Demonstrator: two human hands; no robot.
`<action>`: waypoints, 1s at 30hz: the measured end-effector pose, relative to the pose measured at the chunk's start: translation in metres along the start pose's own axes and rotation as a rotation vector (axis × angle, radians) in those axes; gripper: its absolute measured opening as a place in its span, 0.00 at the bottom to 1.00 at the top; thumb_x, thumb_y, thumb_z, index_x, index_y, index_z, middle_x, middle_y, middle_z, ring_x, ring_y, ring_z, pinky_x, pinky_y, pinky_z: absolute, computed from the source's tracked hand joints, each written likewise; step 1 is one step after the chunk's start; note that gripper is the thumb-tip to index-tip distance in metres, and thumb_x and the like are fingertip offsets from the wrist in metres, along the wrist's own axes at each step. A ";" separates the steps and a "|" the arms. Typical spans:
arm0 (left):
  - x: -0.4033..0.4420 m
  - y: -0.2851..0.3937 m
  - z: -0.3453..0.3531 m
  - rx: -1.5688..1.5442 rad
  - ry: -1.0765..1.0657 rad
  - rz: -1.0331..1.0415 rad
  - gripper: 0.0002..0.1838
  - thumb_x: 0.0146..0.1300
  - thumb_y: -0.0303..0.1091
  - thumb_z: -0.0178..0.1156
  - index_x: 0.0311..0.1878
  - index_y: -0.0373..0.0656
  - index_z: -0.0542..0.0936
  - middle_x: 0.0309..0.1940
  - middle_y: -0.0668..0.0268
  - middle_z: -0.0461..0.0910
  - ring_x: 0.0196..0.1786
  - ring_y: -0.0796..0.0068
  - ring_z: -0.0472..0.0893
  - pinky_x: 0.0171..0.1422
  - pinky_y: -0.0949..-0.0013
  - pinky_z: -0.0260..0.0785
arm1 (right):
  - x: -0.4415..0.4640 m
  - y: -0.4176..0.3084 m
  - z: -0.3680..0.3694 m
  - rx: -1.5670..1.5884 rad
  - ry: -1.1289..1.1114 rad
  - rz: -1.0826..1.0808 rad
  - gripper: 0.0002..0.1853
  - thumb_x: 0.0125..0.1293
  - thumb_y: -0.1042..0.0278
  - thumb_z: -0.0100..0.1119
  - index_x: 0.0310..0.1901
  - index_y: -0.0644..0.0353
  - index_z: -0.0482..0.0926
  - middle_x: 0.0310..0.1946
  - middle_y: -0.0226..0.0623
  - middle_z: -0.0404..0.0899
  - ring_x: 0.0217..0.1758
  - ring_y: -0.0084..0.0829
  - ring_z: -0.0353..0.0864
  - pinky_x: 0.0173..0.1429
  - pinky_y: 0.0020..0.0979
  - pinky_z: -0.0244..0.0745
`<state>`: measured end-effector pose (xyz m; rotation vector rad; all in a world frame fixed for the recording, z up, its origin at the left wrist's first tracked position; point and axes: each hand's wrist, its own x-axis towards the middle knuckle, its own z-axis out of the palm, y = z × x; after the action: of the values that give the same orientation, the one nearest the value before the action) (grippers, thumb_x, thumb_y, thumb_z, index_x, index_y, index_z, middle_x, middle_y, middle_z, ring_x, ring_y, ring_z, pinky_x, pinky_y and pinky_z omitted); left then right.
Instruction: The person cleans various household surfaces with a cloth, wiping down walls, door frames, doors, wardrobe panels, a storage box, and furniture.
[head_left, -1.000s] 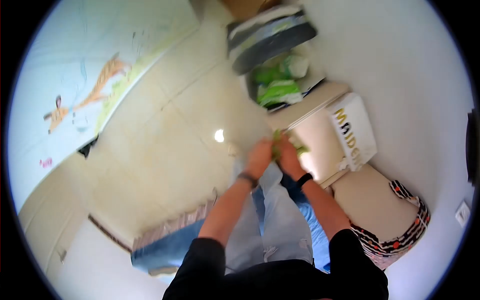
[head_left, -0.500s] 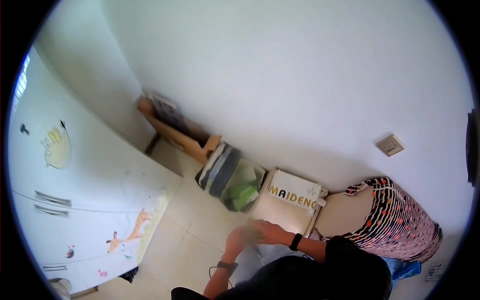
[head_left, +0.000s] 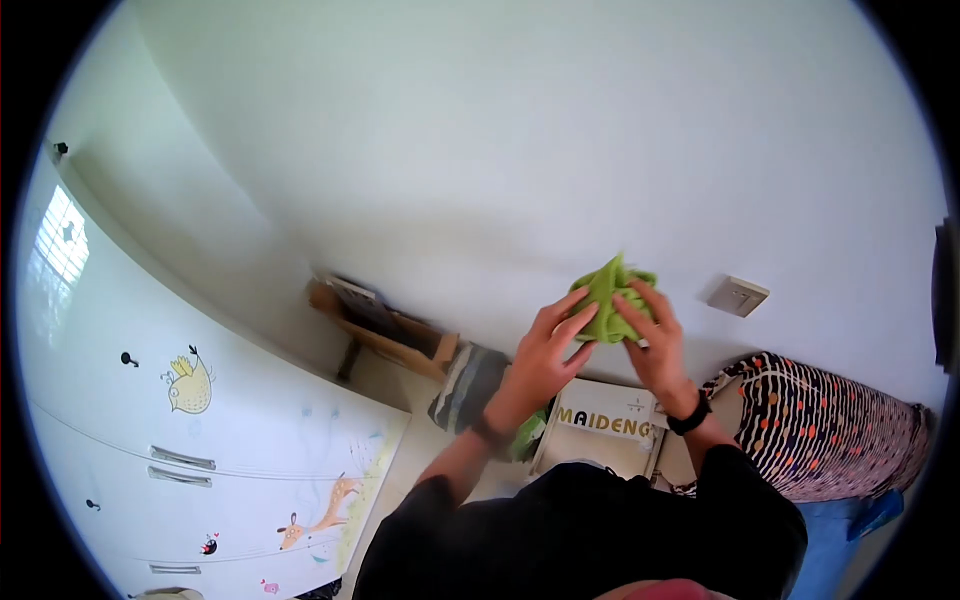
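A bunched green cloth [head_left: 610,300] is raised in front of the white wall, between my two hands. My left hand [head_left: 548,352] grips its lower left side with bent fingers. On the cloth's right side my right hand [head_left: 655,340] is closed, its fingers pressed into the folds. One corner of the cloth points upward. The parts of the cloth behind my fingers are hidden.
A box lettered MAIDENG [head_left: 603,412] lies below my hands. Left of it are a striped bag [head_left: 468,385] and an open cardboard box [head_left: 400,350]. A patterned cover [head_left: 830,430], a wall socket [head_left: 738,296] and a white cabinet [head_left: 250,430] stand around.
Both hands have risen from low near the lettered box to in front of the wall. The green cloth now shows clearly between them; earlier, what they held was blurred. The view has shifted.
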<state>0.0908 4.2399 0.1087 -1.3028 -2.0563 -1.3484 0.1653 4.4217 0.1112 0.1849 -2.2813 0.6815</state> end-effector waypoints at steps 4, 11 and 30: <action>0.055 -0.020 0.023 -0.011 0.068 0.222 0.30 0.52 0.19 0.67 0.61 0.49 0.77 0.64 0.62 0.72 0.57 0.56 0.77 0.53 0.62 0.77 | 0.032 0.022 -0.008 -0.148 0.276 -0.127 0.32 0.42 0.89 0.63 0.54 0.54 0.83 0.60 0.47 0.73 0.61 0.52 0.74 0.63 0.46 0.73; 0.093 -0.112 0.043 0.061 0.243 0.124 0.24 0.47 0.15 0.64 0.49 0.48 0.82 0.52 0.66 0.80 0.50 0.59 0.81 0.45 0.65 0.78 | 0.073 0.061 0.080 -0.342 0.387 -0.125 0.32 0.42 0.88 0.64 0.53 0.51 0.84 0.56 0.40 0.74 0.55 0.43 0.70 0.59 0.40 0.67; 0.147 -0.116 -0.007 -0.075 0.356 0.221 0.26 0.44 0.11 0.61 0.46 0.48 0.85 0.45 0.65 0.82 0.43 0.62 0.81 0.44 0.66 0.76 | 0.134 0.029 0.075 -0.312 0.429 -0.141 0.33 0.41 0.84 0.67 0.55 0.51 0.83 0.56 0.40 0.73 0.58 0.44 0.71 0.59 0.40 0.69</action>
<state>-0.0827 4.2938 0.1535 -1.1785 -1.5918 -1.4456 0.0138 4.4160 0.1478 0.0423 -1.9068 0.2538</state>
